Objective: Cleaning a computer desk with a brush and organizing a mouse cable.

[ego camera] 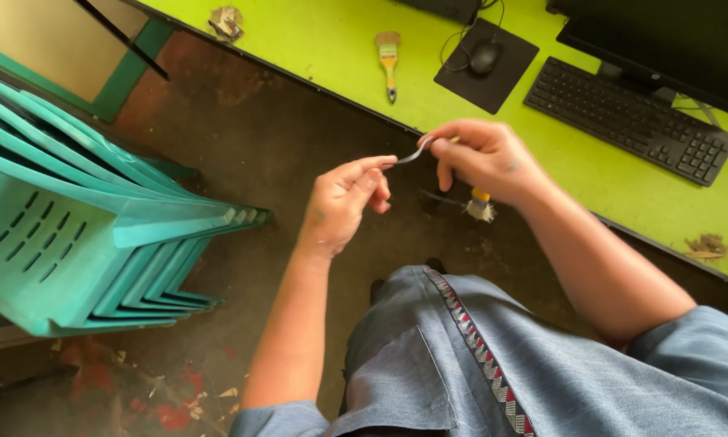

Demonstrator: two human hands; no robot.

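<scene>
My left hand (346, 202) pinches one end of a thin, curved grey strip (411, 154) between thumb and forefinger. My right hand (485, 158) holds the strip's other end and also grips a small brush, whose yellow ferrule and pale bristles (479, 207) stick out below the palm. Both hands are raised in front of me, above the dark floor and close to the edge of a lime-green desk (331, 40).
A stack of teal plastic chairs (80, 218) stands at the left. On the desk lie a yellow-handled paintbrush (389, 58), a mouse on a black pad (485, 57), a black keyboard (631, 120) and a monitor (671, 40). Debris litters the floor.
</scene>
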